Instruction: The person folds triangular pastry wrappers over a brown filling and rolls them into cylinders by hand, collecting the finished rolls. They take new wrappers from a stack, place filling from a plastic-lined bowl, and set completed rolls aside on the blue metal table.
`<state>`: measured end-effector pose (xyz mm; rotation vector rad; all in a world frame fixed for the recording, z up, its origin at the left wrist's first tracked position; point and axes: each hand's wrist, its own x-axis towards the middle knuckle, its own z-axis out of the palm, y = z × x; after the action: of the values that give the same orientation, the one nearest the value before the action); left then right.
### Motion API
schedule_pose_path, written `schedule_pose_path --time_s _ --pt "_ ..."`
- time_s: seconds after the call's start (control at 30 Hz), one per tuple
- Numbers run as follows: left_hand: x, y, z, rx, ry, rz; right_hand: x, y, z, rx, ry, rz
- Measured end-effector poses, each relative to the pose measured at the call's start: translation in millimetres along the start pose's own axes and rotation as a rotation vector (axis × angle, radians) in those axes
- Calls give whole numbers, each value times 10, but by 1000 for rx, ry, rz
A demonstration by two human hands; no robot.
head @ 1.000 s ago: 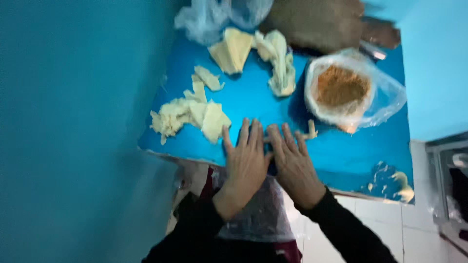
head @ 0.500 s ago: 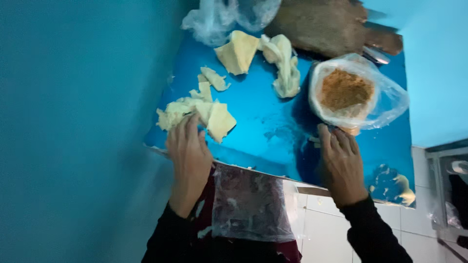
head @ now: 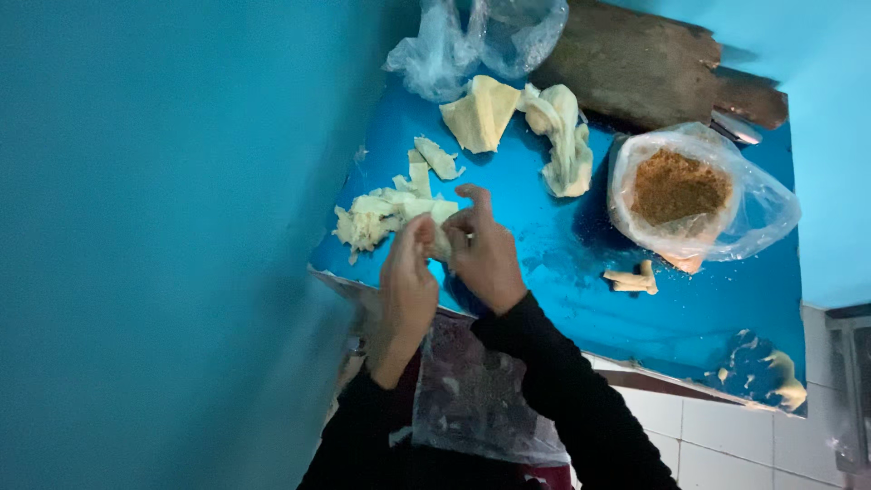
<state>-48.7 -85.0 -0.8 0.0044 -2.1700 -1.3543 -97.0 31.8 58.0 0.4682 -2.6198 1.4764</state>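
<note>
apron (head: 481, 399): clear plastic sheet is hanging at the person's front, nearest the camera, below the table edge.
left hand (head: 408, 277): is meeting the right hand over the near left of the table, fingers curled in on the dough piece.
right hand (head: 485, 254): is pinching the same piece from the other side, forefinger arched up.
dough piece (head: 442, 243): pale, is sitting between both hands' fingertips, just beside the scrap pile.
scrap pile (head: 386, 216): torn pale dough is lying left of the hands.
table (head: 562, 290): shiny blue top.
small bits (head: 632, 279): are lying right of the hands, well apart.
bag (head: 694, 195): open clear bag is holding brown crumbs, far right.
folded dough (head: 522, 127): two larger pieces are lying farther back.
board (head: 635, 68): brown wood is lying at the far edge.
</note>
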Motion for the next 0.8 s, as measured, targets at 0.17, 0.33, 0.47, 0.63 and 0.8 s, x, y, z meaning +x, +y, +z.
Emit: schedule_pose_path --time_s 0.17,0.33,0.47,0.63,0.8 --pt "72 93 -67 -3 -8 -33 -93 68 -365 705 0 239" --pt "18 539 -8 -392 -153 -163 -427 163 -630 645 51 141" --pt "-114 790 162 -313 -294 -331 -663 244 -807 580 109 124" --pt "-296 892 362 -172 -196 -54 -845 352 -945 531 164 192" --pt "-410 893 482 -189 -218 -130 -937 448 -971 631 242 185"
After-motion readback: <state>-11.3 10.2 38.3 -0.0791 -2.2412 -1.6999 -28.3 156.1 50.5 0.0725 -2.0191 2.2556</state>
